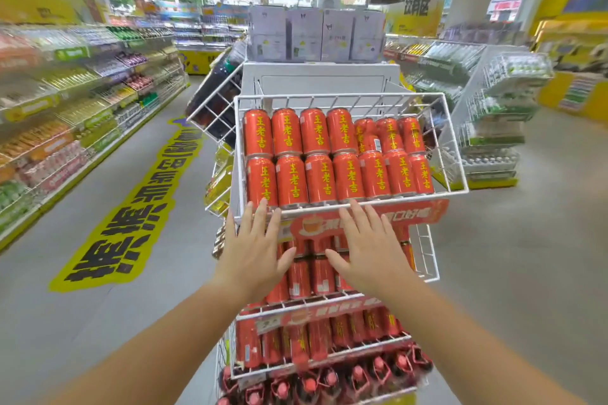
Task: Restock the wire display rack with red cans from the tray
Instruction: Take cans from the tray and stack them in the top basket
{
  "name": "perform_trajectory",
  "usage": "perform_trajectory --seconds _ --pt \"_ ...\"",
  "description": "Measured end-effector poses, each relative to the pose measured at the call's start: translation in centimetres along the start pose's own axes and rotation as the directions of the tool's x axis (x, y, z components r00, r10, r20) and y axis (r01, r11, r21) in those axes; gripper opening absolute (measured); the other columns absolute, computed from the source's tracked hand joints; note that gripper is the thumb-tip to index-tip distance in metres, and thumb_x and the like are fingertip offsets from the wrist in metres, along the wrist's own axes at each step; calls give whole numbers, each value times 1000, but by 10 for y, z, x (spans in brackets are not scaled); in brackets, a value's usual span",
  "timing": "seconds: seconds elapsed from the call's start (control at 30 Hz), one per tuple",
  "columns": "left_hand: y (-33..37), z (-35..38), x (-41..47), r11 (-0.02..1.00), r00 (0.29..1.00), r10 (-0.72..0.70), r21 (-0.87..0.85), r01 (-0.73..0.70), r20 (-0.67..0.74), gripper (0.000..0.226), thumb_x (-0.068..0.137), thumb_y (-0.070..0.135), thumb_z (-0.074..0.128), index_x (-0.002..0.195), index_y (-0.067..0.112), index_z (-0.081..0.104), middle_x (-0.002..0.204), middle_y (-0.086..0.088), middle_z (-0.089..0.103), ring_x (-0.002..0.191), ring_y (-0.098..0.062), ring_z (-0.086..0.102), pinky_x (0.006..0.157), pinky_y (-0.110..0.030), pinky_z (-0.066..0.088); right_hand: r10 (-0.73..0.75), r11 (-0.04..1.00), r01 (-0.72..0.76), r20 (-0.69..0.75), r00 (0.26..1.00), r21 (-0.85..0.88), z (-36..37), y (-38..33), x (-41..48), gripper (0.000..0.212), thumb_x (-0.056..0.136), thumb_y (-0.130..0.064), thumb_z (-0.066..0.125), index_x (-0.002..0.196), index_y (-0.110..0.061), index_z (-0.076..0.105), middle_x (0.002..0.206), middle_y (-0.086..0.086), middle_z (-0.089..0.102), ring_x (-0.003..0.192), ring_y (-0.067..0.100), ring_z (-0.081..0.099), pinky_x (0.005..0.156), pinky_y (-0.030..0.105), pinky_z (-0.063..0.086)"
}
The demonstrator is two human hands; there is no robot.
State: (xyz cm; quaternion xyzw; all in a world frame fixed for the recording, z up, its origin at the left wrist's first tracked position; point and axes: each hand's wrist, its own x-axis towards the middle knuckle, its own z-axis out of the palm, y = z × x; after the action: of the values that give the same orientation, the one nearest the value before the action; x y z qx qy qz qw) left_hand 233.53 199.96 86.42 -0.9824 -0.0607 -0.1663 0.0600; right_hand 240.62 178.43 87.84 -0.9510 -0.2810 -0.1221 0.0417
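Hands occupy the lower centre of the view, both bare and empty, fingers spread wide with palms facing forward. Left hand point(255, 245) sits at 7 o'clock from the top white wire basket point(455, 154) of the display rack, its fingertips point(262, 207) overlapping the basket's front rail. Right hand point(368, 248) sits just beside it at 5 o'clock from the basket centre, its fingertips at the same rail; contact with the wire cannot be confirmed for either hand.

Red cylindrical drink cans with yellow characters point(324, 154) fill the top basket in two stacked rows, upright and touching one another. A red promotional strip point(414, 214) hangs along the basket's front edge. Lower wire tiers point(329, 301), at 6 o'clock behind the hands, hold more red cans. Bottom tier holds dark bottles with red caps point(329, 378). Pale boxed goods point(316, 34) stand above the rack at 12 o'clock. Stocked shelving point(75, 102) runs along 9 o'clock. No tray is identifiable.
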Motion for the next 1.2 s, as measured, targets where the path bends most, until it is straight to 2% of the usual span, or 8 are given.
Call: perform_trajectory --seconds 0.2,0.33,0.43,0.53,0.73,0.9,1.07,1.2 --pt "15 60 -55 997 1000 3 -73 -2 21 78 93 59 31 149 7 44 157 -23 36 145 -41 34 113 -65 28 -11 1000 12 110 994 -1 64 -2 -45 86 92 -66 29 160 -19 7 168 9 3 155 29 3 125 49 9" --pt "29 117 -97 993 997 -16 -118 25 73 75 95 57 29 151 7 39 160 -22 30 147 -40 30 116 -61 28 -64 998 64 195 979 5 128 -3 -79 85 91 -64 35 158 -17 16 167 12 14 153 32 13 124 49 14" --pt "43 175 -135 989 988 -29 -142 51 151 74 94 54 36 150 5 40 159 -24 32 146 -41 32 114 -61 30 -96 995 96 273 957 12 189 -4 -107 87 86 -64 32 155 -11 27 163 17 26 149 37 25 120 51 26" --pt "58 241 -185 985 962 -62 -142 103 265 74 93 53 41 149 5 42 157 -24 35 145 -42 34 113 -61 31 -133 991 131 399 907 31 260 -6 -139 89 85 -65 31 156 -11 27 162 18 26 149 38 26 119 51 26" --pt "79 383 -294 987 872 -55 -106 121 487 76 90 54 39 147 3 43 154 -27 38 141 -44 38 112 -62 33 -203 978 143 535 820 152 414 -18 -207 87 79 -57 40 148 -5 41 153 24 41 139 45 40 112 56 37" --pt "87 502 -370 982 769 -69 -91 163 636 77 89 55 38 146 5 44 153 -25 41 139 -44 41 111 -60 34 -185 979 82 644 742 186 543 -21 -267 85 86 -61 39 155 -14 22 164 14 21 151 35 18 121 49 21" --pt "96 615 -428 984 651 -53 -71 163 757 86 91 63 23 158 10 17 165 -18 18 151 -37 18 121 -52 19 -154 987 64 744 650 149 662 -3 -318 84 90 -58 48 155 -17 13 164 12 16 151 33 14 122 45 18" --pt "103 692 -463 976 555 -50 -77 202 830 89 93 66 34 159 14 3 167 -13 7 154 -32 8 124 -49 11 -154 988 86 762 629 128 742 16 -345 86 91 -59 48 155 -15 11 164 13 16 151 33 15 122 46 20"
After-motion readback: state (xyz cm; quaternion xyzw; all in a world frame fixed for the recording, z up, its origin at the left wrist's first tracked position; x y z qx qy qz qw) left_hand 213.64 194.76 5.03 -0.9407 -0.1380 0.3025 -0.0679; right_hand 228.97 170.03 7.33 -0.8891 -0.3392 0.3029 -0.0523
